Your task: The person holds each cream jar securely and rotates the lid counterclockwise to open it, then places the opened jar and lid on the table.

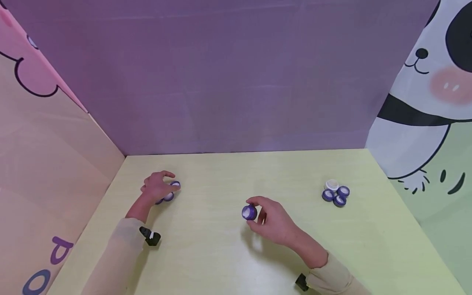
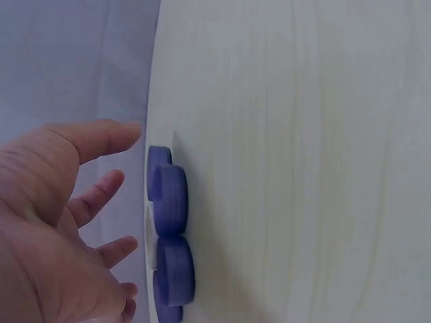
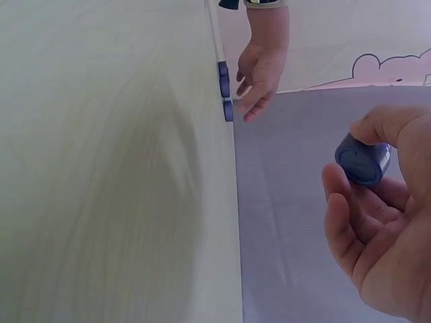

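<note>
My right hand (image 1: 274,221) pinches a short purple cylinder (image 1: 249,212) between thumb and fingers, held up over the middle of the table. Its pale end shows in the head view; the right wrist view shows a flat blue-purple end, its kind unclear. At the left, my left hand (image 1: 159,186) hovers beside a cluster of round purple cap-like pieces (image 1: 168,197), partly hiding them. Seen from the left wrist, its fingers are spread and loosely bent, with nothing between them; the purple pieces (image 2: 172,200) lie just past the fingertips, a white piece (image 2: 151,235) among them.
On the right of the pale wooden table (image 1: 221,180) sits another group of purple round pieces (image 1: 339,200) with a white round piece (image 1: 332,185) behind. A purple wall panel (image 1: 239,82) closes off the back, and printed panels stand at both sides.
</note>
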A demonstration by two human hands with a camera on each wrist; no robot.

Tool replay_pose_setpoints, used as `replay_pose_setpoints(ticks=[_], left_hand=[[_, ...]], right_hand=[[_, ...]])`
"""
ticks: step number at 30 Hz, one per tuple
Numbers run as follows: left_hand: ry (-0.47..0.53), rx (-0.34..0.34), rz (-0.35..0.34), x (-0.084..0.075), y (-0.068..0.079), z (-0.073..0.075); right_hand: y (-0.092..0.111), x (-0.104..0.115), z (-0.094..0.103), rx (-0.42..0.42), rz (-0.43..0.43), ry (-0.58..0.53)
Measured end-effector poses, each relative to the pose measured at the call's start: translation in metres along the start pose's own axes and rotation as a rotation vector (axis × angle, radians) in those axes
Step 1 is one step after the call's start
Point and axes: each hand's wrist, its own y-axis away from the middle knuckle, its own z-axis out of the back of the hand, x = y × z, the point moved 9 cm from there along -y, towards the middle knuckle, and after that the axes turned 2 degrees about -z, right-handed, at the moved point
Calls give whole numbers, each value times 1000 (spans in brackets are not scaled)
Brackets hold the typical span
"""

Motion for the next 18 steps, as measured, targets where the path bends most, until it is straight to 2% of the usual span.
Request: replay_pose_setpoints(ticks=[4, 8, 14, 18], left_hand=[[34, -16, -79, -14, 6, 2], [54, -44, -137, -33, 20, 3], [57, -86, -210, -55, 45, 0], [89, -62, -253, -69, 57, -9]], right_hand=[[-1, 1, 2, 7, 8, -16], [0, 0, 7, -8, -9, -35], [5, -7, 22, -85, -27, 65], [12, -19, 36, -131, -55, 113]])
